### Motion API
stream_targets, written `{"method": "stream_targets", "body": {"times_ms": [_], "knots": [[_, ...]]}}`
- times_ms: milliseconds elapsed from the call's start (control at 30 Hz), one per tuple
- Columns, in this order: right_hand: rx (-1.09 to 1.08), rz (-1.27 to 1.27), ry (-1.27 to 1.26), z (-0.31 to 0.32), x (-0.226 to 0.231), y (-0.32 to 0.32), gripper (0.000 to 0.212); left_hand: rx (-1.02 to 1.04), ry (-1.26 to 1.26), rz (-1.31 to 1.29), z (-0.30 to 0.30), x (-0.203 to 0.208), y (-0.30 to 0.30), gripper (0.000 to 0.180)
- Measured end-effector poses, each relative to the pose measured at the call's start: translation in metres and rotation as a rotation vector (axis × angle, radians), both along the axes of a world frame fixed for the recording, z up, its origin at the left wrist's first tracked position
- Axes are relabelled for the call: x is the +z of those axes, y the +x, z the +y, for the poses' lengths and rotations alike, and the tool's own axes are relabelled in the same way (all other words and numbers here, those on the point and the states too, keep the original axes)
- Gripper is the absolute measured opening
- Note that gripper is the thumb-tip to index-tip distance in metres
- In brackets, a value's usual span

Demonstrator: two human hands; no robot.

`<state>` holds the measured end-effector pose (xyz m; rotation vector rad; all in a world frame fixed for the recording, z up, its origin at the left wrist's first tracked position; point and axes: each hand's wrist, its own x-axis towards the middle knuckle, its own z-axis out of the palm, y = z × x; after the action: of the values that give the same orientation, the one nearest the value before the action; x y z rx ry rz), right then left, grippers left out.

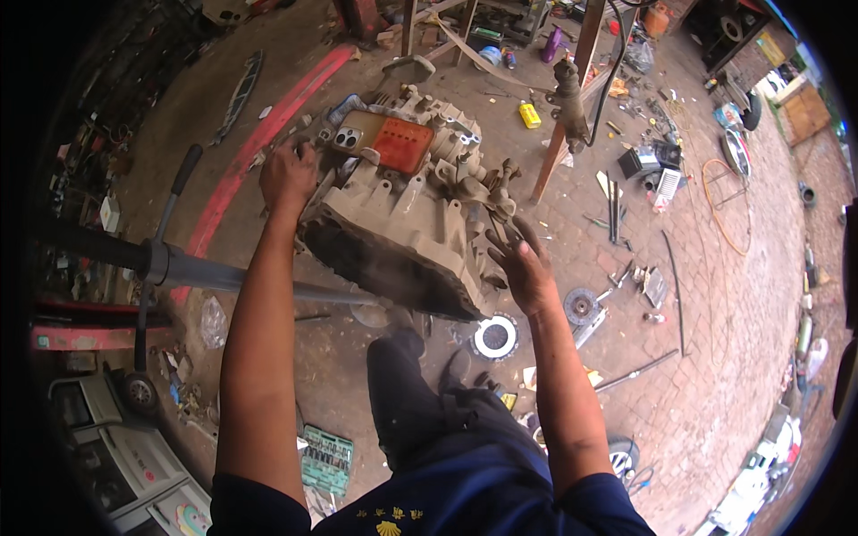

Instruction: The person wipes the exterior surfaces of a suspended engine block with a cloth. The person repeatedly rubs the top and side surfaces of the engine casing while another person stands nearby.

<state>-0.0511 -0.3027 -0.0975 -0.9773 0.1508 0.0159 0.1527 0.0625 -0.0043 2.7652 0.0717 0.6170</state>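
Note:
A large dusty gearbox point(402, 201) stands in front of me, the dark open mouth of its bell housing turned my way. My left hand point(290, 174) is at its left side, fingers curled against the casing edge. On the right side my right hand point(527, 272) grips the casing close to a linkage lever point(500, 192); part of that grip is hidden. A phone point(357, 134) with several camera lenses and an orange-red back point(402, 145) lies on top of the gearbox. What bears the gearbox from below is hidden.
A grey metal pole point(214, 272) runs in from the left below the gearbox. Past my right hand stands a rusty post point(567, 134). A clutch pressure plate point(494, 338), a clutch disc point(581, 306) and a green socket set point(326, 460) lie on the brick floor, along with a yellow bottle point(529, 114).

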Motion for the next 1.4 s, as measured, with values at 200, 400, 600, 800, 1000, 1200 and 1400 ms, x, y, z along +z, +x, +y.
{"method": "stream_targets", "body": {"times_ms": [200, 400, 600, 800, 1000, 1200, 1400], "knots": [[-0.421, -0.259, -0.930, 0.011, 0.009, -0.006, 0.064, 0.002, -0.042, 0.012, 0.000, 0.001, -0.002, 0.035], [-0.297, -0.625, -0.948, 0.008, 0.055, 0.036, 0.059, -0.009, -0.054, 0.021, -0.003, 0.002, -0.002, 0.034], [-0.011, -0.693, -1.093, 0.012, 0.075, 0.060, 0.060, 0.007, -0.044, 0.018, -0.001, 0.006, -0.003, 0.032], [-0.101, -0.659, -1.102, 0.019, 0.077, 0.056, 0.052, 0.046, -0.024, 0.029, -0.005, 0.005, -0.003, 0.032], [-0.019, -0.524, -1.033, 0.024, 0.089, 0.059, 0.038, 0.076, -0.029, 0.076, -0.008, 0.009, -0.003, 0.032], [0.041, -0.583, -1.370, 0.003, 0.112, 0.107, 0.052, 0.011, -0.010, -0.016, -0.003, 0.007, -0.004, 0.033], [0.479, -0.233, -1.627, -0.007, 0.116, 0.159, 0.053, 0.016, -0.016, 0.006, -0.006, 0.008, -0.005, 0.033]]}}
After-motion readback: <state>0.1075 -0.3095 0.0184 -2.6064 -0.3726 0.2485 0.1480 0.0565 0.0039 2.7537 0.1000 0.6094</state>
